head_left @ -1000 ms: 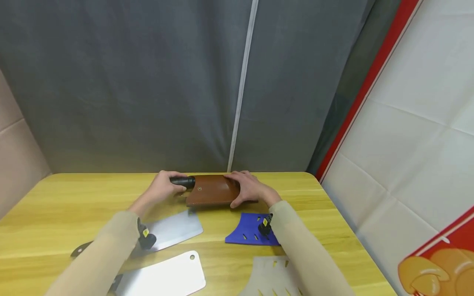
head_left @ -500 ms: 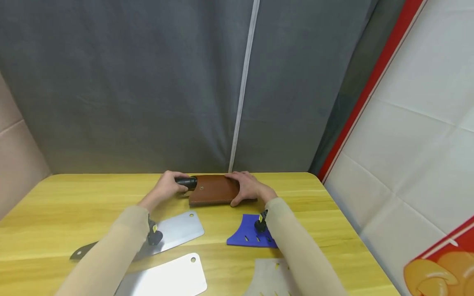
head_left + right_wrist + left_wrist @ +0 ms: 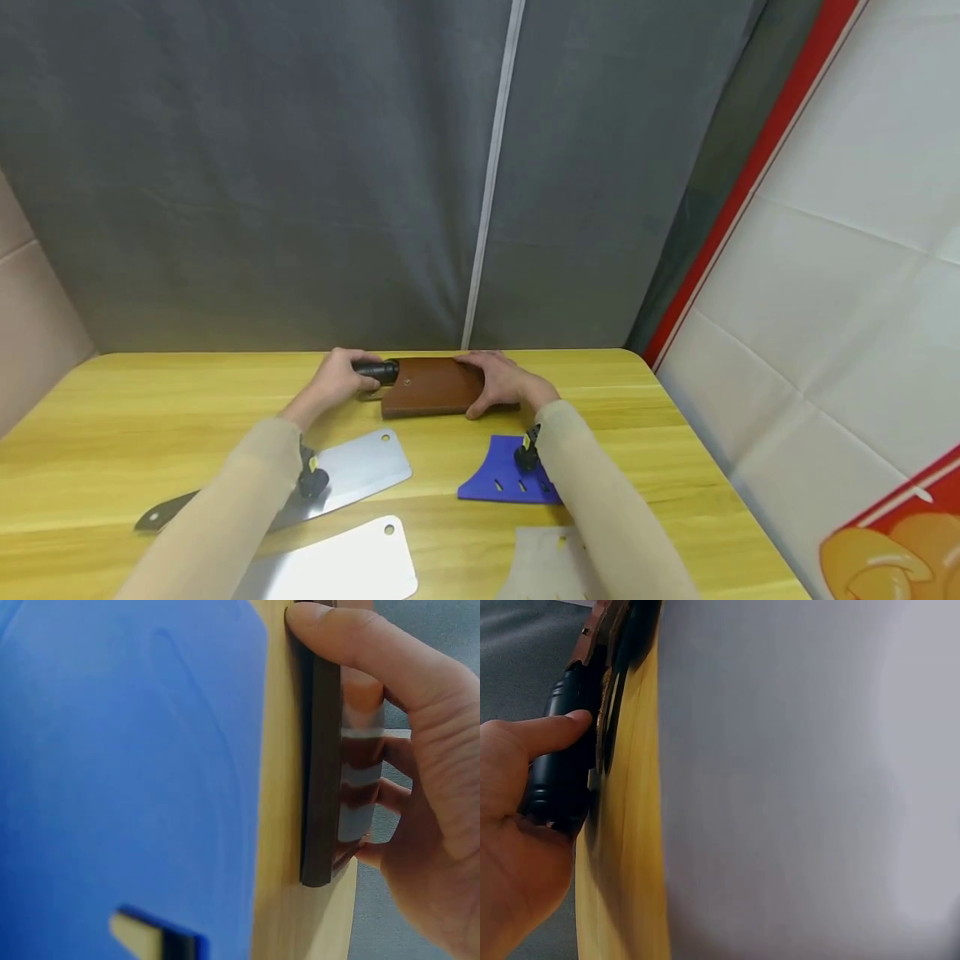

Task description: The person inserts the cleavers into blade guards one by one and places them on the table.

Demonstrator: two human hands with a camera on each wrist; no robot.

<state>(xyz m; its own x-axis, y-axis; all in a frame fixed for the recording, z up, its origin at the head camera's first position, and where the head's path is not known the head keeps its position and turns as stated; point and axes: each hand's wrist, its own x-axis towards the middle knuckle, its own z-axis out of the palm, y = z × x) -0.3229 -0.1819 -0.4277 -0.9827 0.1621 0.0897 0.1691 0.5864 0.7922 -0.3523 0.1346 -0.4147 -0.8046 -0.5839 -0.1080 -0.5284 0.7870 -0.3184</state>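
Observation:
A brown leather sheath with a metal snap lies at the far edge of the table. From its left end sticks the black handle of a cleaver, whose blade is hidden inside. My left hand grips this handle, thumb lying along it in the left wrist view, near a narrow leather strap. Across the sheath's right end reaches my right hand. Its thumb is on the near edge and its fingers on the far side, as the right wrist view shows over the glossy leather.
Two bare cleavers, an upper one and a lower one, lie left of centre, partly under my left forearm. A slotted blue piece and a slotted pale grey piece lie by my right forearm. Behind the wooden table hangs a grey curtain.
My left wrist has shifted slightly right and my right wrist slightly left. Both hands keep their hold, and the sheathed cleaver stays at the far edge, turned very slightly.

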